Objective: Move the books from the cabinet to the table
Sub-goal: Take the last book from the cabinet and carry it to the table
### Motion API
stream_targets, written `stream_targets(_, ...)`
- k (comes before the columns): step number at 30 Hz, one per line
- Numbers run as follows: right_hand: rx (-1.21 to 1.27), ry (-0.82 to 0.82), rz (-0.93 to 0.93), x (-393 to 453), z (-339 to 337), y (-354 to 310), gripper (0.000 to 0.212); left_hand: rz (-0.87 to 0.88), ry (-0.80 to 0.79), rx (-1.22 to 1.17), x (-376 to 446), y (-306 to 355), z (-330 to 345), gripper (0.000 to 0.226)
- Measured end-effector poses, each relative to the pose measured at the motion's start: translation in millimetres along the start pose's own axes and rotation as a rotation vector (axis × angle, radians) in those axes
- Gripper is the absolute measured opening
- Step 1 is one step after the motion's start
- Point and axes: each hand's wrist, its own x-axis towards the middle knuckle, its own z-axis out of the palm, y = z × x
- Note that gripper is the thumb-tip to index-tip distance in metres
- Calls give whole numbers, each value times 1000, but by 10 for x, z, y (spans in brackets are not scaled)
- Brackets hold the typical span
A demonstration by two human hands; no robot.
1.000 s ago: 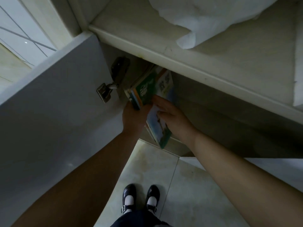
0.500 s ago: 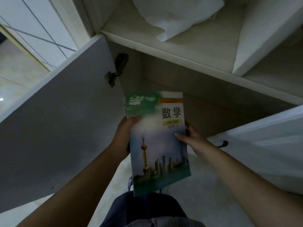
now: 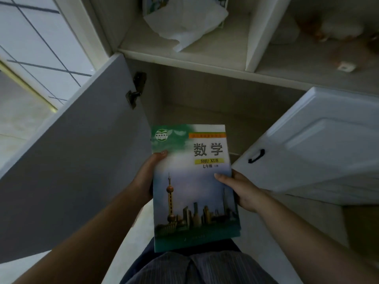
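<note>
**A:** What does the book [image 3: 194, 187] look like?

**B:** It has a green top, a tall tower and city buildings, and the words "SHU XUE" on a yellow strip. It is up in the air, flat and face up, in front of the open cabinet [image 3: 205, 95] and above the person's lap.

**A:** How do the hands hold it?

**B:** The left hand [image 3: 146, 179] grips the left edge, thumb on the cover. The right hand [image 3: 240, 189] grips the right edge, thumb on top too. I cannot see the fingers underneath.

**A:** What changed?

**B:** A second ago the books were inside the cabinet. Now this one is out, closer to the person.

**A:** And farther back?

**B:** Two open doors, the left door [image 3: 71, 160] and the right door [image 3: 320, 144]. A white bag [image 3: 184, 23] sits on the shelf above.
</note>
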Motion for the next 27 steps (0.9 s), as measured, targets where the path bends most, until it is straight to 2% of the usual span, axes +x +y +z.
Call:
stream_targets(3, -11, 60, -44, -190, 107, 125, 31, -37, -35, 30, -65, -48, -104, 20)
stream_targets(7, 3, 170, -68, -491, 316, 389, 39, -102, -131, 109, -184, -70, -227, 21)
stream_targets(11, 40, 271, -127, -786, 477, 639, 34, -171, -201, 176, -279, -122, -248, 25)
stream_targets(15, 136, 379, -145, -1102, 571, 940, 37, -246, -295, 258, -374, -251, -204, 23)
stream_targets(19, 225, 484, -175, -1486, 638, 1180, 21, -329, -388, 347, -489, -409, -52, 23)
stream_targets(24, 387, 655, -166, -1975, 645, 1579, 13, -359, -482, 520, -644, -693, 212, 39)
stream_targets(27, 513, 751, -156, -2242, 678, 1846, 16, -389, -607, 626, -797, -898, 410, 33)
